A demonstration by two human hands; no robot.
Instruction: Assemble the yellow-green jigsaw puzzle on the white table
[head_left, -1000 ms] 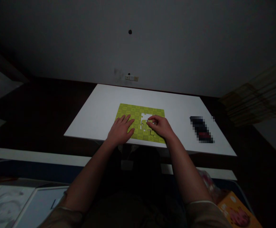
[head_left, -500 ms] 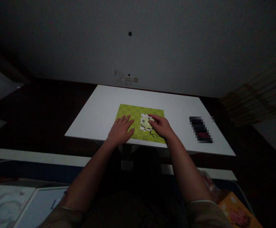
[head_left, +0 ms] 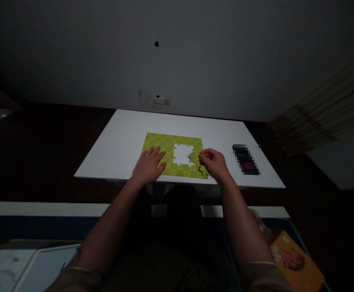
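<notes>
A flat green jigsaw puzzle [head_left: 171,140] with a checked pattern lies near the table's front edge. A white gap with knobbed edges shows right of its middle. My left hand [head_left: 148,165] rests flat on the puzzle's left part, fingers spread. At the puzzle's right side, my right hand [head_left: 215,163] pinches a green puzzle piece [head_left: 194,157] by its edge. That piece is raised and tilted over the right rim of the gap; whether several pieces are joined in it I cannot tell. Dark jagged lines mark the lower right corner below it.
The white table [head_left: 100,152] stands against a grey wall with a socket strip [head_left: 161,101]. A dark pixelated object [head_left: 245,159] lies on the table's right. Behind my right arm is an orange box [head_left: 295,259]; a white-framed board [head_left: 47,265] lies at lower left.
My right hand has moved right, away from the gap, with the green piece. The pale piece in the gap is gone from there, baring white. My left hand stays on the puzzle; the view has shifted slightly.
</notes>
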